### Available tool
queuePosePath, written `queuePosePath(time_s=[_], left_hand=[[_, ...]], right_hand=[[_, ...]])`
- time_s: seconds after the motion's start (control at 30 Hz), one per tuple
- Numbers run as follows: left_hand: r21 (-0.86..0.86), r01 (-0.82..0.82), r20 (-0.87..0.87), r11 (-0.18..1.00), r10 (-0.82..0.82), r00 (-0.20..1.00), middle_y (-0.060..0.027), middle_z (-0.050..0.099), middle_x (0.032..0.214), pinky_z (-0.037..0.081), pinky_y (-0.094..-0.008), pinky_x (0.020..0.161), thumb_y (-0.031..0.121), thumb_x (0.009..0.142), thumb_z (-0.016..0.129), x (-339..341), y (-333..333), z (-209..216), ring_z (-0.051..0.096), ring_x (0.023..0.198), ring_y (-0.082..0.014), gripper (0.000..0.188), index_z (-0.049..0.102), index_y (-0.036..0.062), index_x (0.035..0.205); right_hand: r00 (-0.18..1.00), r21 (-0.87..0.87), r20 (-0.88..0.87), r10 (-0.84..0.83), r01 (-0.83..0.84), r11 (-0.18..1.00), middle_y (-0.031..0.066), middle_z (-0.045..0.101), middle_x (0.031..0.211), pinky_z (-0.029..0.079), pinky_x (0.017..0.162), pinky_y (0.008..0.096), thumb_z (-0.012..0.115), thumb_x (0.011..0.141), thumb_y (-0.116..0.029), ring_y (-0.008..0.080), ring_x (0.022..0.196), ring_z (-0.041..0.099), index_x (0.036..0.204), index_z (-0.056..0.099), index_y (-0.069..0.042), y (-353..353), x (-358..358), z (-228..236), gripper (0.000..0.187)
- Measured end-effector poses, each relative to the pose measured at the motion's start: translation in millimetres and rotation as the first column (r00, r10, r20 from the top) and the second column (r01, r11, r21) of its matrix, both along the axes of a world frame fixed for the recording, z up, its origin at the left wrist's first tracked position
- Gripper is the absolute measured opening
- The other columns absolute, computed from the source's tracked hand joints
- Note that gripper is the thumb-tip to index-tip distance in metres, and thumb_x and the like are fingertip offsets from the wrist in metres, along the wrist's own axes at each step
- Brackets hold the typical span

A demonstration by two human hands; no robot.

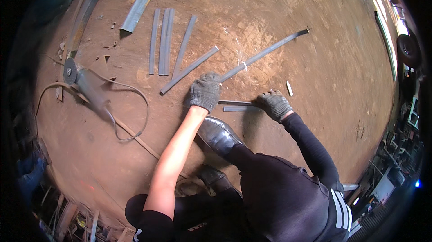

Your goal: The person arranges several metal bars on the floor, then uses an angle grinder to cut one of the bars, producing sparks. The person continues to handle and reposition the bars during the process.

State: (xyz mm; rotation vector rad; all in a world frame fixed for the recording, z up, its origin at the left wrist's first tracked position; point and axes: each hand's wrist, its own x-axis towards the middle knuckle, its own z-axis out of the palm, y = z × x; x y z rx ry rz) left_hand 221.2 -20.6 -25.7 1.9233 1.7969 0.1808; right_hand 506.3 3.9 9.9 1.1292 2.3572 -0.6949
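My left hand (206, 92), in a grey knitted glove, is closed at the near end of a long grey metal bar (265, 54). That bar slants away to the far right across the dirt floor and carries a white mark partway along. To the right, my right hand (273, 103), gloved alike, has its fingers curled over the right end of a short dark metal bar (235, 102). A second short bar (237, 108) lies just nearer, alongside it. Another cut bar (189, 70) rests beyond my left hand. A white chalk stick (289, 88) lies beyond my right hand.
Several cut bars (166, 41) lie side by side at the far left, near a wider metal channel (143, 2). An angle grinder (90, 89) with a looping cord rests at left. My black shoe (219, 135) stands just below the hands. Scrap (72, 217) is heaped lower left.
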Motion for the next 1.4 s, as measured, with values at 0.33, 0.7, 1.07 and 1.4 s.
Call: queuePosePath(time_s=[0.33,0.7,1.07,1.4], left_hand=[[-0.060,-0.190,0.056,0.980,0.193,0.980,-0.0205,0.066,0.097,0.054,-0.0505,0.078,0.019,0.091,0.060,9.9,-2.9,-34.5,0.066,0.092,-0.0397,0.020,0.061,0.0047,0.104],[-0.002,-0.198,0.215,0.980,0.194,0.957,-0.0174,0.061,0.110,0.053,-0.0494,0.083,0.015,0.078,0.067,-6.4,2.1,17.5,0.062,0.103,-0.0386,0.026,0.067,0.0056,0.102],[-0.092,-0.161,-0.089,0.983,0.153,0.984,-0.0096,0.066,0.113,0.054,-0.0462,0.076,0.021,0.091,0.051,-3.4,-35.9,-33.1,0.063,0.104,-0.0305,0.025,0.066,0.0094,0.108],[-0.203,-0.331,0.009,0.922,0.339,0.941,-0.0135,0.068,0.117,0.053,-0.0500,0.085,0.034,0.089,0.053,-1.4,-23.5,15.4,0.064,0.107,-0.0336,0.038,0.067,0.0089,0.114]], right_hand=[[0.986,-0.035,0.051,-0.156,0.158,0.987,0.0164,0.067,0.117,0.051,0.088,0.0464,0.075,0.083,-0.038,0.0382,0.110,0.062,0.118,0.066,-0.016,-18.6,8.8,28.7,0.042],[0.989,0.117,-0.126,-0.072,0.087,0.989,0.0142,0.063,0.109,0.047,0.088,0.0497,0.071,0.084,-0.027,0.0371,0.102,0.060,0.106,0.067,-0.015,-56.0,0.5,-7.0,0.026],[0.659,-0.323,-0.646,-0.385,0.220,0.920,0.0109,0.070,0.086,0.051,0.072,0.0312,0.075,0.088,-0.014,0.0171,0.076,0.065,0.095,0.066,0.001,20.0,-194.9,45.2,0.019],[0.850,-0.461,-0.419,-0.320,0.105,0.881,0.0228,0.072,0.100,0.056,0.082,0.0419,0.088,0.061,-0.058,0.0321,0.092,0.071,0.108,0.065,0.008,18.3,-597.3,16.9,0.084]])
